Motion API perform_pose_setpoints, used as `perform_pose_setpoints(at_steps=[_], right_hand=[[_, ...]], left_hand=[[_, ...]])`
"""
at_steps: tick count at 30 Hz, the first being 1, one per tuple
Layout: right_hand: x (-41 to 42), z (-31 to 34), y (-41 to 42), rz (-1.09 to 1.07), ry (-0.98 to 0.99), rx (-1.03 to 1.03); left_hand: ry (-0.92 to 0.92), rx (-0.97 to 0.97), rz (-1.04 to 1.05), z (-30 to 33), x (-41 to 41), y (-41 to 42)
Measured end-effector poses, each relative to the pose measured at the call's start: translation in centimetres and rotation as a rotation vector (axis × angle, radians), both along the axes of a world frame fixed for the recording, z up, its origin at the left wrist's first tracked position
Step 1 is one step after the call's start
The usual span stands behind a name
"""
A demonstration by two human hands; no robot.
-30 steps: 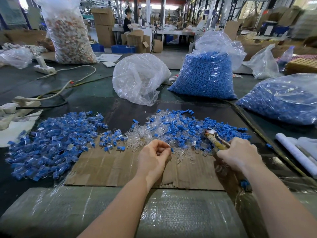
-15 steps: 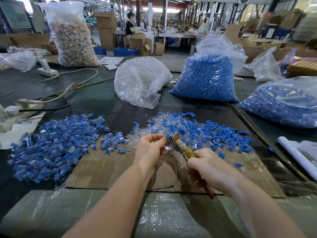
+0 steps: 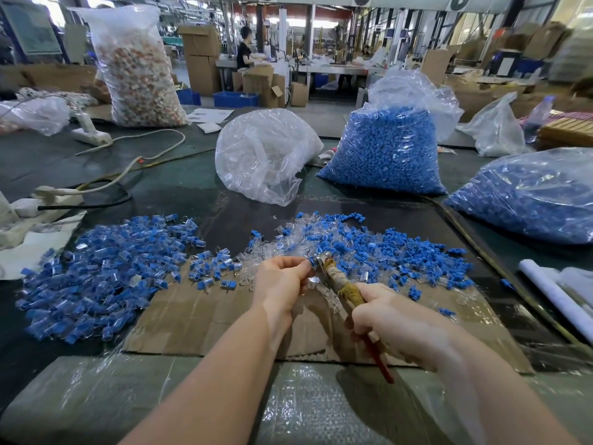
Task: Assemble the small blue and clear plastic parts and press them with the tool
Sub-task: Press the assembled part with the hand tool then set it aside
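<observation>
A small blue and clear part (image 3: pixel 310 263), pinched in the left hand (image 3: pixel 282 279) above the cardboard sheet (image 3: pixel 192 319), now meets the metal head of the tool (image 3: pixel 337 281); the right hand (image 3: pixel 385 319), fingers wrapped round the taped handle, has swung it in from the loose pile (image 3: pixel 385 252) a second ago. The press looks imminent; finished pieces (image 3: pixel 102 271) lie heaped to the left on the counter (image 3: pixel 160 181).
</observation>
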State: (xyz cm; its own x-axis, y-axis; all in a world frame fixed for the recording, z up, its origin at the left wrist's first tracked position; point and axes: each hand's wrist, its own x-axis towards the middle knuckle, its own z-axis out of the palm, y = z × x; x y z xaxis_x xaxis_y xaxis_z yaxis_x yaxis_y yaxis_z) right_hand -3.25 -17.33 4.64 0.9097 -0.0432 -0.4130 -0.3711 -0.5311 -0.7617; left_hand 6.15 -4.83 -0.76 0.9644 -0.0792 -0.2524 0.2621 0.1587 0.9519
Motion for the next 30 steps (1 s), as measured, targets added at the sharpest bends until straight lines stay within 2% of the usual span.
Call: perform_pose_setpoints(at_steps=[11, 16, 30], right_hand=[[0.1, 0.1, -0.3, 0.027, -0.036, 0.003], [-0.1, 0.1, -0.5, 0.032, -0.057, 0.004], [-0.5, 0.4, 0.3, 0.058, -0.082, -0.157]], left_hand=[[0.037, 0.028, -0.018, 0.9, -0.5, -0.1], [-0.012, 0.078, -0.005, 1.0, -0.6, -0.4], [0.079, 0.030, -0.024, 1.0, -1.0, -0.4]])
